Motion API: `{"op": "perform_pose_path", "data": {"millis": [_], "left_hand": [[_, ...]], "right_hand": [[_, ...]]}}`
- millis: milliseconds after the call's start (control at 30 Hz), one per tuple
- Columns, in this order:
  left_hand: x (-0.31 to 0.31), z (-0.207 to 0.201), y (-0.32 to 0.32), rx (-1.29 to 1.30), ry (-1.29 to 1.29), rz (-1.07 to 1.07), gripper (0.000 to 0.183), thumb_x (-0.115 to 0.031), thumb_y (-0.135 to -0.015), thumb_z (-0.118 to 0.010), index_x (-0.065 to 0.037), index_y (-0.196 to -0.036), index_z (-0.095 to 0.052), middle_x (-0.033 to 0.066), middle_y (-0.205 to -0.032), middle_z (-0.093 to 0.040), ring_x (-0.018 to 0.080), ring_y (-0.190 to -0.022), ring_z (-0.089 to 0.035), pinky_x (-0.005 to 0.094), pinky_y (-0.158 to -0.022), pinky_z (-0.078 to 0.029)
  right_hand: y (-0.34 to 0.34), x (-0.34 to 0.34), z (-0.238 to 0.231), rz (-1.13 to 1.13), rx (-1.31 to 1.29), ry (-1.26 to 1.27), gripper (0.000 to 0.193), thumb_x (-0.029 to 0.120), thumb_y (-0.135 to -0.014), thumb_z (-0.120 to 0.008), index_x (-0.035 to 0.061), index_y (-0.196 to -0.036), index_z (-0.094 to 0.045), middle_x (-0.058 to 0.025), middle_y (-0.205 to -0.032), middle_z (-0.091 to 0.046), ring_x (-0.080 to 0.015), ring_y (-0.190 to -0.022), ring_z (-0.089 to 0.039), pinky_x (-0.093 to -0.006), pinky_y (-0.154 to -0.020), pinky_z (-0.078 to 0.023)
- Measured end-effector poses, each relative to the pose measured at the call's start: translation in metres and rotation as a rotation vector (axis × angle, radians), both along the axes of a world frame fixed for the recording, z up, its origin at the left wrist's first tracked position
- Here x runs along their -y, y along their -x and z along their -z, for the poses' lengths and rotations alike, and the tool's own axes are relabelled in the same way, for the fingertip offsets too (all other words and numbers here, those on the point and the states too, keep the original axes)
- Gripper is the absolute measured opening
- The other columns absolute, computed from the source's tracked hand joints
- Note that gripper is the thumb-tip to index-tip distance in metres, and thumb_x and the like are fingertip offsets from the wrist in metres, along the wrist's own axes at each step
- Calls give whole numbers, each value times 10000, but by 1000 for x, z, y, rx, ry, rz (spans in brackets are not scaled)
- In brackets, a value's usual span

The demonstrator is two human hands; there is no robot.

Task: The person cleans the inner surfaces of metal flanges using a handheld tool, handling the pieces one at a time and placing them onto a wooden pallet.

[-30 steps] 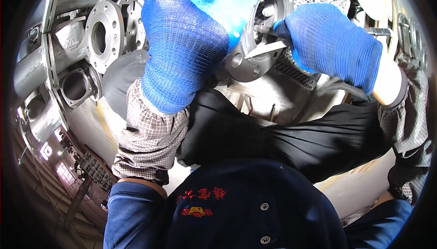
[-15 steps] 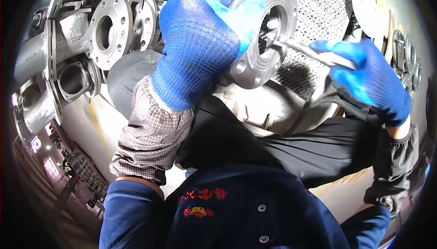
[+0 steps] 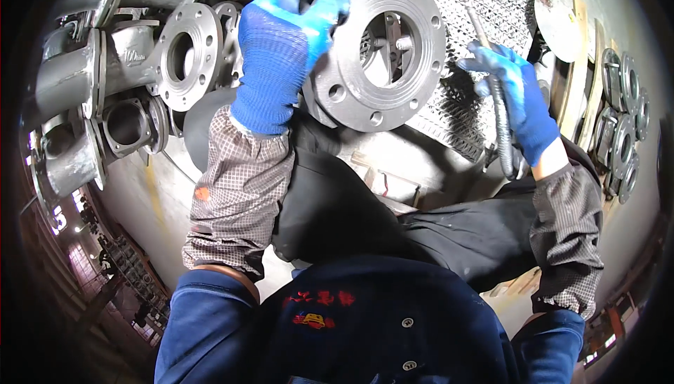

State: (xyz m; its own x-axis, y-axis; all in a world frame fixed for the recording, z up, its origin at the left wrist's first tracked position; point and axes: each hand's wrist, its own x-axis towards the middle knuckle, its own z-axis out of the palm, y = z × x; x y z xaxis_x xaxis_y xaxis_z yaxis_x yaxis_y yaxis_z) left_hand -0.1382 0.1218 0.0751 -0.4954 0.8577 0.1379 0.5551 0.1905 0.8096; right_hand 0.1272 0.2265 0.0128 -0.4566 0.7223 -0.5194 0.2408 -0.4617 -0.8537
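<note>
A grey cast valve body with a round bolt-hole flange (image 3: 414, 50) faces me, tilted up, above my lap. My left hand (image 3: 277, 47), in a blue glove, grips the flange's left rim and steadies it. My right hand (image 3: 516, 100), also in a blue glove, holds a thin metal air tool (image 3: 491, 75) with a hose hanging below it. The tool's tip stands clear of the flange, off its right edge. Through the flange's bore I see a stem and a crossbar inside the valve.
Several more grey flanged valve castings (image 3: 179, 54) lie stacked at the left. A sheet of expanded metal mesh (image 3: 484, 5) stands behind the flange. Round flanges and discs (image 3: 621, 124) lean in a row at the right. My dark trousers and blue jacket fill the lower middle.
My right hand has drawn the tool out of the flange's bore and away to the right. My left hand has turned the flange so its face shows fully.
</note>
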Motion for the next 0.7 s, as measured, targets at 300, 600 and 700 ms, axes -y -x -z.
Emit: {"op": "perform_pose_path", "data": {"millis": [300,600,700], "left_hand": [[15,56,24,451,266,-194,268,-306,-848,-637,-59,-943,-677,-26,-633,-554,39,-514,-481,185,-447,-356],[13,90,9,448,192,-5,319,-373,-870,-614,-55,-867,-637,1,-648,-555,58,-550,-523,201,-472,-405],[1,76,-1,550,208,-23,359,-388,-887,-599,-33,-911,-644,6,-714,-576,60,-604,-537,202,-510,-432]], "right_hand": [[33,-2,32,-85,-309,167,179,134,-880,-452,-2,-764,-468,-39,-739,-448,-109,-585,-492,-232,-561,-433],[11,0,-18,10,-29,12,302,247,-844,-562,-47,-910,-582,-66,-734,-530,-118,-557,-528,-253,-540,-490],[2,4,-38,2,22,-172,355,244,-838,-566,-81,-975,-604,-91,-802,-589,-127,-575,-567,-231,-541,-479]]}}
